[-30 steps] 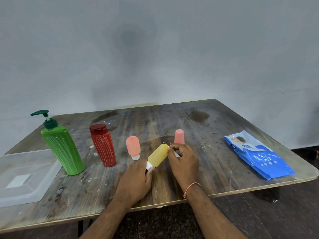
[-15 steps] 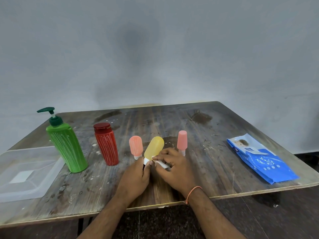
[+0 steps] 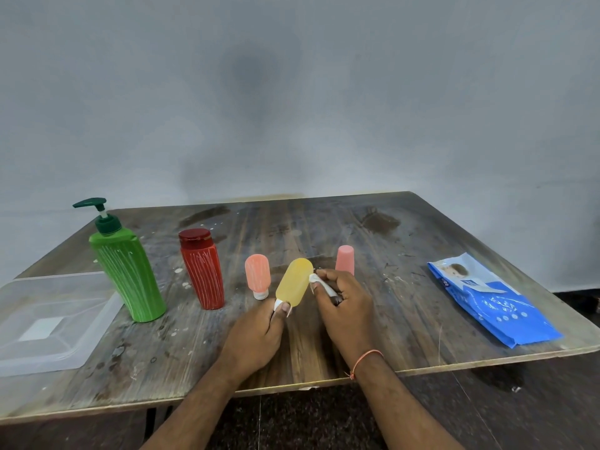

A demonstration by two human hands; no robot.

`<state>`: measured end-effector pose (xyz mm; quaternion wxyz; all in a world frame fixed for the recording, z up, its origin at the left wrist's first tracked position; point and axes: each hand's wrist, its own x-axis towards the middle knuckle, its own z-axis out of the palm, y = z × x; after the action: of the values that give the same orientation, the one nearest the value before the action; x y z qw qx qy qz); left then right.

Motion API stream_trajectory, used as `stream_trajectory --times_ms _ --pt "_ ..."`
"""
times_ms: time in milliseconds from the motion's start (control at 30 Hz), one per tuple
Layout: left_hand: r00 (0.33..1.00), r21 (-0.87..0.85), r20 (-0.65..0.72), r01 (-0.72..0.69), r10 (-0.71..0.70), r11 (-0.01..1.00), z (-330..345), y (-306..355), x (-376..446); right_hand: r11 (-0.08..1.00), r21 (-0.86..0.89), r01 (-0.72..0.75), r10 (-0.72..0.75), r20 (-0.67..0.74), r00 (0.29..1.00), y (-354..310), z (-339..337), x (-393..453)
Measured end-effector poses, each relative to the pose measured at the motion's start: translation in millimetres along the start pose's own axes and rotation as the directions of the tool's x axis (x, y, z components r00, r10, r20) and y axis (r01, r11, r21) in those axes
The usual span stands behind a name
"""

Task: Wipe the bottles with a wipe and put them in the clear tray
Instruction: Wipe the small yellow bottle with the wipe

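Worn, stained wooden table [image 3: 406, 287] against grey wall. At frame centre, small yellow squeeze bottle [image 3: 293, 282] pinched by white cap in left hand [image 3: 256, 336]; folded white wipe [image 3: 319, 284] gripped in right hand [image 3: 345, 303], pressed to bottle's side. Wiping step, probably; next likely into clear plastic tray [image 3: 97, 319], lower left.

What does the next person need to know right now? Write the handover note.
Left hand grips the yellow bottle by its white cap end, tilted above the table.
Right hand pinches a white wipe against the bottle's side: wiping in progress.
Clear tray at the table's left edge, no bottles in it.
Standing on the table: green pump bottle, red bottle, orange bottle, pink bottle.
Blue wipes pack lies on the right.
Left: finish the yellow one, tray it, then the other four.
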<state>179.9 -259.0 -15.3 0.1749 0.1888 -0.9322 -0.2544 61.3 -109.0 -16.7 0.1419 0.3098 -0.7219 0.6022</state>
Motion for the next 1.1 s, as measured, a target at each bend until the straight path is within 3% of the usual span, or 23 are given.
stream_trajectory --times_ms 167,433,600,900,1100 --pt "1.0 0.019 0.0 0.013 -0.013 1.0 -0.9 3.2 -1.0 0.999 -0.022 0.033 -0.032 0.055 0.998 -1.5 -0.7 -0.1" --pt "0.998 -0.111 -0.016 0.057 -0.059 0.992 -3.3 4.2 -0.9 0.997 -0.029 0.078 -0.069 0.232 0.97 -5.1 -1.8 -2.1" --pt "0.998 -0.15 -0.021 0.059 -0.063 0.987 -3.4 3.9 0.1 0.977 -0.02 0.212 -0.194 0.322 0.927 -6.8 0.4 -4.5" --pt "0.997 -0.14 0.006 0.075 -0.075 0.987 -4.7 6.4 -1.3 0.997 -0.027 0.076 -0.07 0.177 0.982 -6.9 -1.8 -3.4" --pt "0.998 -0.075 0.05 0.037 -0.033 0.997 -5.5 3.8 -3.0 0.992 0.103 -0.07 0.062 0.076 0.995 -7.2 -2.5 -0.9"
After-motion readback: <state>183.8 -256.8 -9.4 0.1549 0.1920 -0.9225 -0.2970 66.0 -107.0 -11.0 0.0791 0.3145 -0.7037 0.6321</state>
